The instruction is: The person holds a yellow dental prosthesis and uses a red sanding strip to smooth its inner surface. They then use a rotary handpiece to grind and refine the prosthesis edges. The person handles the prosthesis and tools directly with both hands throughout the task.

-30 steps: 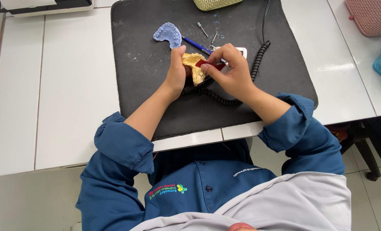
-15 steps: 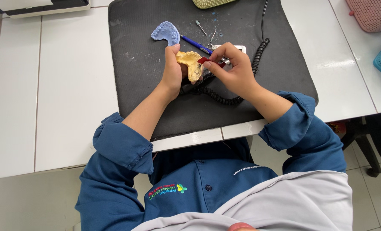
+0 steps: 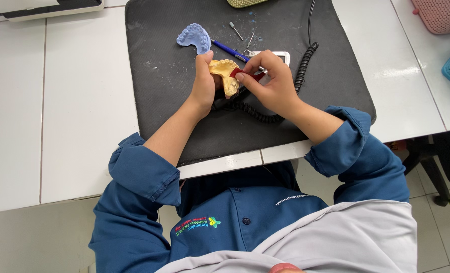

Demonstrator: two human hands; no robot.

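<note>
Your left hand (image 3: 203, 81) fingers grip the yellow cast (image 3: 226, 71); right hand (image 3: 270, 83) fingers pinch red wax (image 3: 246, 75) over the black mat (image 3: 184, 116) on the white desk (image 3: 68, 101); blue cast (image 3: 194, 37) at eleven o'clock.

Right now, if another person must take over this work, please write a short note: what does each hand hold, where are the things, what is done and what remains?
Left hand grips the yellow plaster dental cast above the black rubber mat.
Right hand pinches a small red wax piece against the cast.
Blue plaster dental cast and blue pen lie on the mat behind.
Done: wax placed on the cast. Left: cannot tell how much shaping remains.
</note>
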